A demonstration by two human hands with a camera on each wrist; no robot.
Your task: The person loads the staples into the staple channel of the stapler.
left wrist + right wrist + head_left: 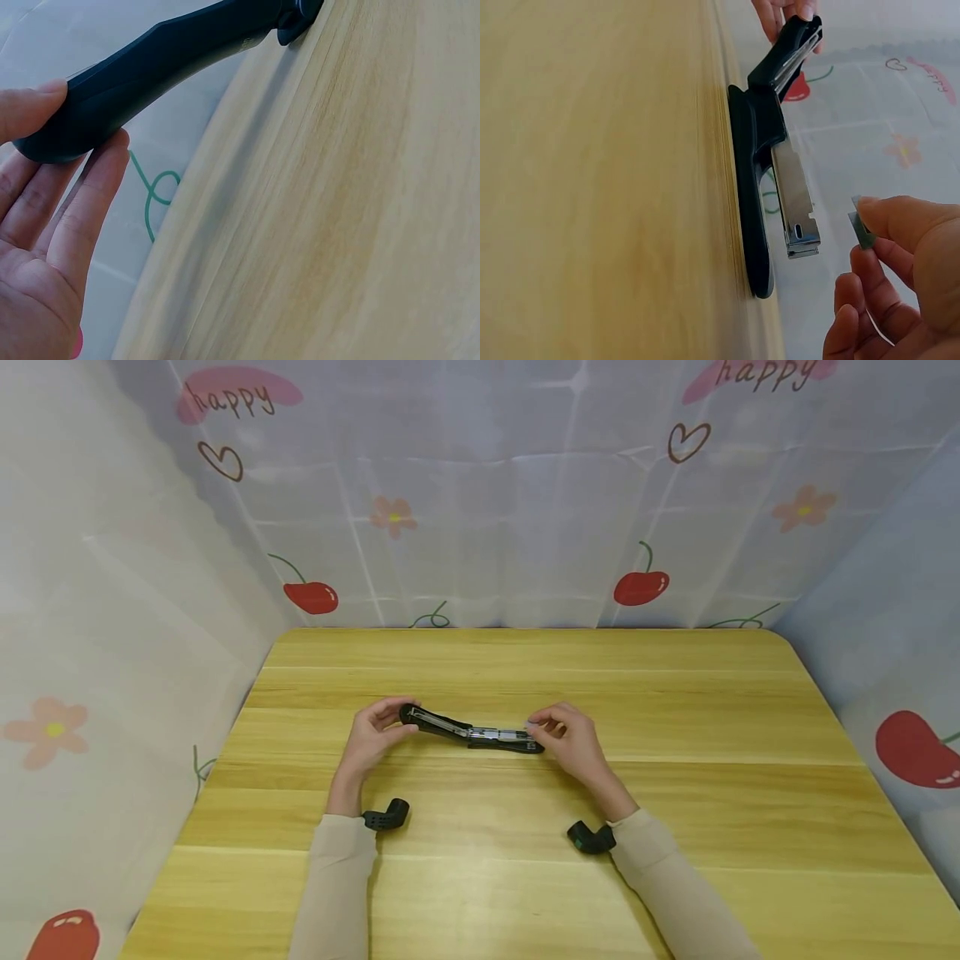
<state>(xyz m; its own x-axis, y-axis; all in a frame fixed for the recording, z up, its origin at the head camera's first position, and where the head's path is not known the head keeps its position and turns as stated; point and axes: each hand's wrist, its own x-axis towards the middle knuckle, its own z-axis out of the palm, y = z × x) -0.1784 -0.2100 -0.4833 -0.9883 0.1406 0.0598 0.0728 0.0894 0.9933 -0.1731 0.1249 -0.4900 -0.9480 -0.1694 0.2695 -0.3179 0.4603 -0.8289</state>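
A black stapler point(438, 724) lies opened out on the table, its top arm swung up and back to the left. My left hand point(372, 732) grips the end of that raised arm, thumb on one side and fingers on the other, as the left wrist view shows on the black arm point(165, 67). Between thumb and forefinger my right hand point(572, 739) pinches a short strip of staples point(864, 231). In the right wrist view the strip is apart from the metal magazine point(793, 191), just off its front end. The stapler's black base point(748, 202) rests on the tabletop.
The wooden table point(480, 893) reaches back to a white curtain point(495, 527) printed with cherries, flowers and hearts. Each wrist wears a small black camera, the left one point(387, 815) and the right one point(591, 837), both close above the tabletop.
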